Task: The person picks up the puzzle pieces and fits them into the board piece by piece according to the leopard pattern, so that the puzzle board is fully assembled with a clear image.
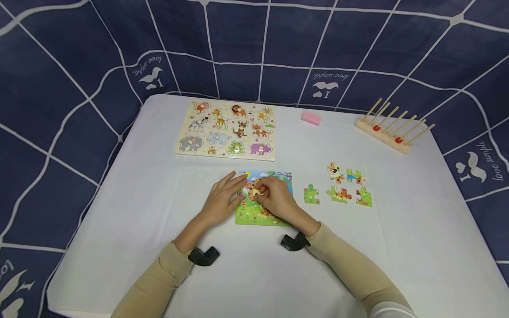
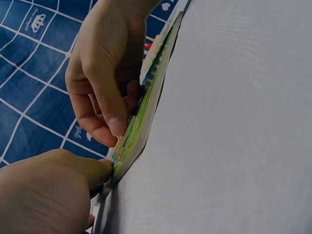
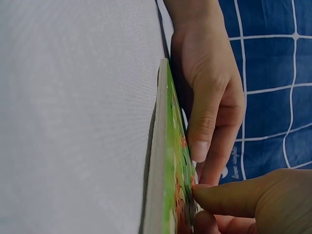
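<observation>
A jigsaw puzzle board (image 1: 247, 216) with a green meadow, blue sky and a spotted animal lies flat on the white table. My left hand (image 1: 222, 196) rests along its left edge, fingers extended, with the thumb and fingertips touching the board. Over the board's middle, my right hand (image 1: 275, 196) has curled fingers, and its thumb and forefinger pinch an orange spotted puzzle piece at the surface; the fingers partly hide that piece. In the right wrist view, the right thumb (image 3: 224, 197) is at the board's face. Loose puzzle pieces (image 1: 339, 194), several in all, lie right of the board.
Behind the board lies a wooden animal knob puzzle (image 1: 226, 130). A pink block (image 1: 311, 118) sits at the back of the white table (image 1: 119, 221). At the back right stands a wooden peg rack (image 1: 383, 134) with red beads. A dark blue checked cloth (image 1: 238, 39) hangs behind.
</observation>
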Tool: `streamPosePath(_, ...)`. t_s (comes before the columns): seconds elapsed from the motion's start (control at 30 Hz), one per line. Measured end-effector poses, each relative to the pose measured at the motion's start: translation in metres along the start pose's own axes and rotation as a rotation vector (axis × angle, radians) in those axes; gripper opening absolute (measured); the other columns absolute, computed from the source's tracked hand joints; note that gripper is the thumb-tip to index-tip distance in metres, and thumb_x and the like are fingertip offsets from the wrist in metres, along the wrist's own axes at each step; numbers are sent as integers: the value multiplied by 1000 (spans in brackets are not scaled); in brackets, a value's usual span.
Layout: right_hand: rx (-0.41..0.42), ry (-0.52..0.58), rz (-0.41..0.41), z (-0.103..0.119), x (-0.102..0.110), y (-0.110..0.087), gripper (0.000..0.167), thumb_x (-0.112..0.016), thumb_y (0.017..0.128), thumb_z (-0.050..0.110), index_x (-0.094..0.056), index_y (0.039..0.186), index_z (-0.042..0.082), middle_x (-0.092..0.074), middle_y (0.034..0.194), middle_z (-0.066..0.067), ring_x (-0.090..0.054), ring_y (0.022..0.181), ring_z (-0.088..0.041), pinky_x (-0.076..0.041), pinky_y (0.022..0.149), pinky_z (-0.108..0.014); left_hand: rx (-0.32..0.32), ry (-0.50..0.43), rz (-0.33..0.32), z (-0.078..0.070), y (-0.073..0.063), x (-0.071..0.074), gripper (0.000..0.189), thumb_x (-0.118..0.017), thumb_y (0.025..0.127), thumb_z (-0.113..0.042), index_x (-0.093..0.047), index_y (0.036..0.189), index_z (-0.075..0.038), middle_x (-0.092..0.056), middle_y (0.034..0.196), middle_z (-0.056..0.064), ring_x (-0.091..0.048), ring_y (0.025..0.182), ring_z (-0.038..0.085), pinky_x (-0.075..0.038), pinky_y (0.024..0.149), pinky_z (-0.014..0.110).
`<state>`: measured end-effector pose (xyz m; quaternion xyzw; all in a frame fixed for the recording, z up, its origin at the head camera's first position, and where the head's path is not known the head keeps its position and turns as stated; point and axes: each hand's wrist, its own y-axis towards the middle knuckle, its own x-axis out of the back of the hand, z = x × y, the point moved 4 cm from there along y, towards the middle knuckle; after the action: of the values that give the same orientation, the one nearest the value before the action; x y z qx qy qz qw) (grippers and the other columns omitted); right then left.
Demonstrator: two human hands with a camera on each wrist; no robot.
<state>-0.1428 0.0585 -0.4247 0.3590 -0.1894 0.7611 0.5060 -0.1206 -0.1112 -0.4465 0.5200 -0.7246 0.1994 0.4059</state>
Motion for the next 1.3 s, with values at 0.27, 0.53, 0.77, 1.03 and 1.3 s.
streamPosePath(0.27, -5, 4, -10, -1, 2, -1, 18, -81, 79, 12, -68, 91, 6, -61, 80, -3, -52, 64, -9, -44, 61, -23, -2, 3, -23, -1, 2, 0, 46, -60, 96, -21, -54, 139, -6, -48, 150, 2, -30, 147, 30, -28, 114, 56)
streamPosePath(0.53, 8, -1, -14, -2, 1, 0, 14, -79, 81, 12, -71, 89, 5, -62, 80, -3, -52, 65, -9, -44, 60, -22, 3, 10, -46, -1, 3, 0, 44, -60, 95, -16, -55, 138, -8, -50, 148, 1, -32, 146, 30, -30, 113, 55)
streamPosePath(0.77, 47, 26, 0, 3, 6, 2, 14, -76, 84, 11, -72, 95, 5, -63, 82, -3, -51, 65, -8, -44, 60, -21, 14, 1, -55, 1, 2, 1, 45, -62, 94, -17, -55, 138, -7, -50, 149, 1, -32, 146, 29, -30, 112, 56)
streamPosePath(1.03, 112, 122, -11, 4, 36, -1, 16, -73, 86, 8, -72, 102, 2, -64, 83, -3, -54, 68, -11, -44, 60, -23, 15, -17, -59, 3, 2, 1, 46, -63, 94, -19, -55, 138, -7, -49, 149, 1, -32, 146, 30, -29, 113, 56)
streamPosePath(1.3, -98, 60, -80, -53, 84, -15, 28, -74, 86, 10, -68, 113, 1, -66, 96, -12, -61, 80, -22, -47, 67, -28, 29, -32, -49, 0, 2, 0, 47, -64, 93, -20, -55, 137, -7, -49, 149, 1, -31, 146, 30, -28, 114, 55)
